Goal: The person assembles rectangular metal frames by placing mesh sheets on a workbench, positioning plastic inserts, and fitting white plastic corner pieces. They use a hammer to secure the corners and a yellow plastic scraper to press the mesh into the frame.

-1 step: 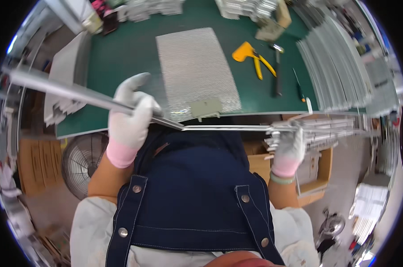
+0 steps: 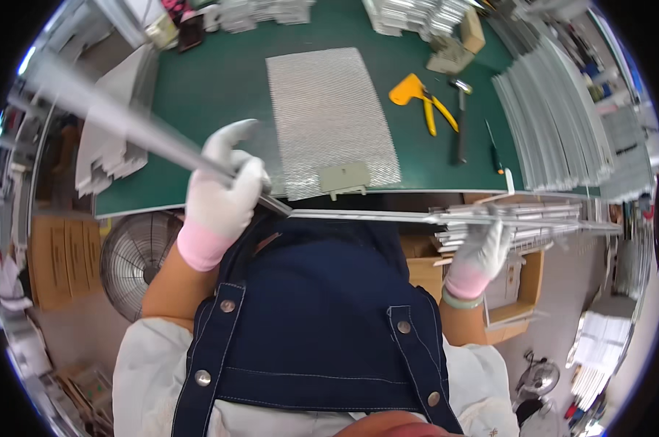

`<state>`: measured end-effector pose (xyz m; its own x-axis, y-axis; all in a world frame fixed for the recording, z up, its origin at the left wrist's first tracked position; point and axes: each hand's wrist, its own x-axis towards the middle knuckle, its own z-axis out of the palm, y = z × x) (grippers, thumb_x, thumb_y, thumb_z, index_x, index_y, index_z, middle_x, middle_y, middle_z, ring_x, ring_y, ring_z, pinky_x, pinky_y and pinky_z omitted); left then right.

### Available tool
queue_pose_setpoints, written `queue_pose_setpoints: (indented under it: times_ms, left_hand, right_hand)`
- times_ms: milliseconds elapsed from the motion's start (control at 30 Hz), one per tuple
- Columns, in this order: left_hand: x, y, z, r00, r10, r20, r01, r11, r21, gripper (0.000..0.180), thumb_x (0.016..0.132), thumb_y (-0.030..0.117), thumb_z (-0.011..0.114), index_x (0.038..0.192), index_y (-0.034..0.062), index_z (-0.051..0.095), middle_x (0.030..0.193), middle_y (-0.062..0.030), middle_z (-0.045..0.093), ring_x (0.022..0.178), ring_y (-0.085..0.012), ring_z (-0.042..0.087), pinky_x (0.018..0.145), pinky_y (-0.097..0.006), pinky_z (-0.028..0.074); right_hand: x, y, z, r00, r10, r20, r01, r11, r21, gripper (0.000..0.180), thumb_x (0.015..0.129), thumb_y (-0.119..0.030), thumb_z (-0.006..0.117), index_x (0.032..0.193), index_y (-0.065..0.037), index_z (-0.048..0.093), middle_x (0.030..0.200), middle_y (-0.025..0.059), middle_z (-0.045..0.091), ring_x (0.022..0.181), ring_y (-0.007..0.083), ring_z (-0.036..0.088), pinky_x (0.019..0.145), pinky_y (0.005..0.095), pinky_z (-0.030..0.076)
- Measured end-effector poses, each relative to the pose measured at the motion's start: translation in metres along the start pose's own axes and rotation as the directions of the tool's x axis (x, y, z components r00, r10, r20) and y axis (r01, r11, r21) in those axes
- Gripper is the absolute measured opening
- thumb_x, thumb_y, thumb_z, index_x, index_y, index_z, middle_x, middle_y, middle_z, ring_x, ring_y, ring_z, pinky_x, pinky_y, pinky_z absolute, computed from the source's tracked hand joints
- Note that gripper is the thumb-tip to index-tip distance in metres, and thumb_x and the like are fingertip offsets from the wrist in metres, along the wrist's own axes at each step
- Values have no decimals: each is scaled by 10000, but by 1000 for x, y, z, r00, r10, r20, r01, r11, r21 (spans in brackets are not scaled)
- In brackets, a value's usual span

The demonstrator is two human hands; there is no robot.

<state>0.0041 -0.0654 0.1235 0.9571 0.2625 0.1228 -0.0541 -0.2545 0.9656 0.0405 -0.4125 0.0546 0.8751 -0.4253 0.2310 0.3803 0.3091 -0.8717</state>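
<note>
My left hand (image 2: 226,182), in a white glove with a pink cuff, is closed round a silver metal bar (image 2: 151,135), forefinger raised off it. The bar slants up to the far left, its outer end blurred. Its near end meets a thin metal strip (image 2: 366,215) in front of my apron; whether the two are joined I cannot tell. That strip runs right along the table's front edge into my right hand (image 2: 484,251), gloved alike and closed round it. Just beyond lies a silver mesh-textured sheet (image 2: 329,109) with a grey-green plate (image 2: 345,175) on its near edge.
On the green table (image 2: 206,80) lie yellow-handled cutters (image 2: 425,98), a hammer (image 2: 461,120) and a screwdriver (image 2: 495,149). Metal profiles are stacked right (image 2: 555,120) and left (image 2: 111,124). Below stand a fan (image 2: 136,262) and a wooden box (image 2: 522,291) under more strips.
The bar's outer end has swung away from me and upward in the view. The corner where it meets the strip has shifted slightly left. Both hands keep their hold.
</note>
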Motion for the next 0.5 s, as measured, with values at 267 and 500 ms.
queue_pose_setpoints:
  times_ms: [267,500]
  left_hand:
    - [-9,-50,-4,971,-240,-18,233,918,320,475,897,223,630,1255,-57,491,731,-89,628,664,-212,641,654,-332,525]
    - [5,-108,18,997,-46,-60,72,806,587,442,853,267,655,1121,-60,525,1020,-304,626,984,-443,629,893,-464,513]
  right_hand:
    - [-26,26,76,662,15,750,540,685,-490,623,861,-2,572,1451,45,375,1170,253,596,1041,385,616,954,429,480]
    - [17,91,94,703,261,662,621,228,-750,284,849,-108,601,1095,34,619,1044,272,632,1020,431,601,894,480,491]
